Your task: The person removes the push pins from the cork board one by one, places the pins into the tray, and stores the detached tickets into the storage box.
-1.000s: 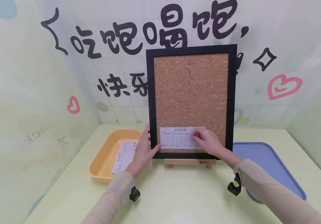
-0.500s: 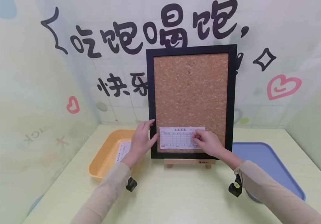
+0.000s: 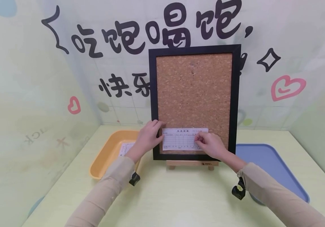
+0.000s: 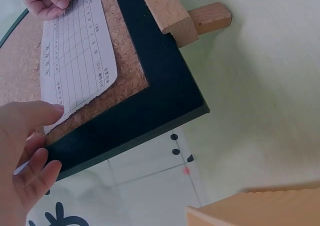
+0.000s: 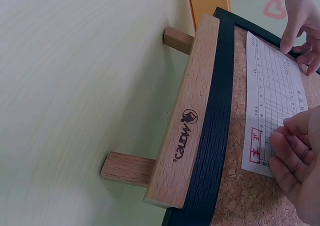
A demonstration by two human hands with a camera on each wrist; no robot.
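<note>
A printed paper form (image 3: pixel 176 139) lies against the lower part of a black-framed cork board (image 3: pixel 194 91), which stands upright on a wooden easel (image 5: pixel 182 126). My right hand (image 3: pixel 212 145) has its thumb and forefinger pinched together at the form's right part; I cannot tell what sits between them, as the fingertips hide it. My left hand (image 3: pixel 148 137) is at the form's left edge. In the left wrist view its thumb (image 4: pixel 47 113) touches the form near that edge, while its other fingers (image 4: pixel 42 171) lie at the frame's side.
To the left stands an orange tray (image 3: pixel 100 164) with more printed forms (image 3: pixel 126 148) in it, partly hidden by my left arm. A blue tray (image 3: pixel 273 170) lies to the right, under my right forearm. A printed wall sheet (image 3: pixel 117 69) hangs behind the board.
My left hand has shifted from the frame's lower left side, up and rightward, onto the form's left edge. The right hand has stayed at the form's right part.
</note>
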